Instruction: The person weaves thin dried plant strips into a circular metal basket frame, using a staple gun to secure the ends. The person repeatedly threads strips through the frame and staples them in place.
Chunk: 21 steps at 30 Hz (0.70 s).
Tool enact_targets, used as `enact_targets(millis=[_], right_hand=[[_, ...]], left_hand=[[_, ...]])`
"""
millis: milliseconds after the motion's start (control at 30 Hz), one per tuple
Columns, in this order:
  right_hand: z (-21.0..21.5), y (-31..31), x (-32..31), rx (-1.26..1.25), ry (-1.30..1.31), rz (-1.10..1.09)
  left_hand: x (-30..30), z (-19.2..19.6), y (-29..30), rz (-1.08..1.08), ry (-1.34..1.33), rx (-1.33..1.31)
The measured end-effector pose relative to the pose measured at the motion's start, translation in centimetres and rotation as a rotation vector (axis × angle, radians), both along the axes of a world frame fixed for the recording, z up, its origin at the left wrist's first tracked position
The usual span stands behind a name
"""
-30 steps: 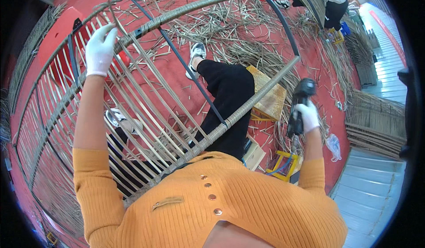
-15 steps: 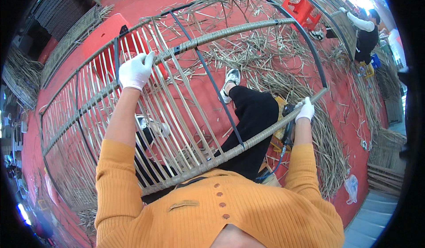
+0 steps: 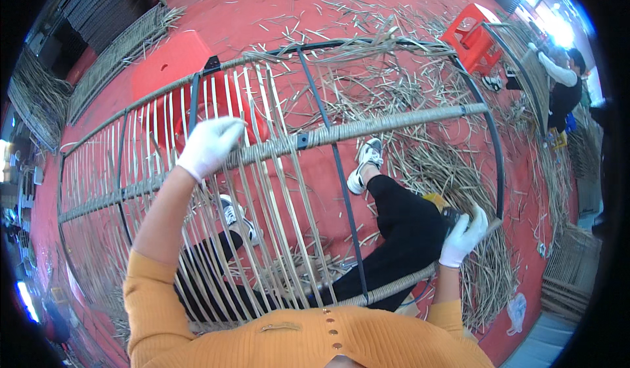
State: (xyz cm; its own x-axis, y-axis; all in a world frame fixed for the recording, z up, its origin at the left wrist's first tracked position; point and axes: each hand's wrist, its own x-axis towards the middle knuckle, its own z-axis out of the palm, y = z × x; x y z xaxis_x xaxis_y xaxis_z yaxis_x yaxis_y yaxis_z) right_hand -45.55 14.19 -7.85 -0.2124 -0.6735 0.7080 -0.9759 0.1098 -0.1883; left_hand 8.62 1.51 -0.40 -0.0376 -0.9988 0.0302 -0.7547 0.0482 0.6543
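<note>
A large dark metal frame (image 3: 500, 164), part wrapped in tan woven strands and strung with long pale strips, lies tilted across my lap. My left hand (image 3: 209, 147), in a white glove, is closed over its wrapped middle bar (image 3: 394, 122), fingers curled; the grip's underside is hidden. At the frame's right near corner my white-gloved right hand (image 3: 463, 238) is closed round the edge, its fingers partly hidden. A dark tool (image 3: 451, 217) shows just behind that hand. The pale strips (image 3: 279, 191) run across the left part of the frame.
Loose tan strands (image 3: 420, 92) litter the red floor (image 3: 230, 7). A red stool (image 3: 174, 59) stands beyond the frame, another red stool (image 3: 474, 40) at the far right. Near that one, a person (image 3: 566, 92) handles another frame. A clear plastic bag (image 3: 517, 312) lies at lower right.
The frame has shifted right and down in view, its right near corner dropping most. Both hands have moved with it, my right hand lower and my left hand more tilted.
</note>
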Motion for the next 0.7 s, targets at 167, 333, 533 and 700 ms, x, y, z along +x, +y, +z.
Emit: enact_targets(millis=[167,333,533,700], right_hand=[[7.4,-13.4,13.5,0.168,-0.229,0.815],[5.7,-28.7,30.7,0.769,-0.011,1.219],[4.3,-39.0,38.7,0.864,-0.883,0.915],[1.9,-48.1,41.0,0.888,-0.078,0.747]], left_hand=[[1.6,-1.0,-13.8,-0.336,-0.443,-0.451],[1.9,-4.2,-24.4,-0.200,-0.399,-0.090],[3.3,-6.3,-25.6,-0.037,-0.100,-0.234],[2.3,-6.3,-24.0,-0.052,-0.055,-0.267]])
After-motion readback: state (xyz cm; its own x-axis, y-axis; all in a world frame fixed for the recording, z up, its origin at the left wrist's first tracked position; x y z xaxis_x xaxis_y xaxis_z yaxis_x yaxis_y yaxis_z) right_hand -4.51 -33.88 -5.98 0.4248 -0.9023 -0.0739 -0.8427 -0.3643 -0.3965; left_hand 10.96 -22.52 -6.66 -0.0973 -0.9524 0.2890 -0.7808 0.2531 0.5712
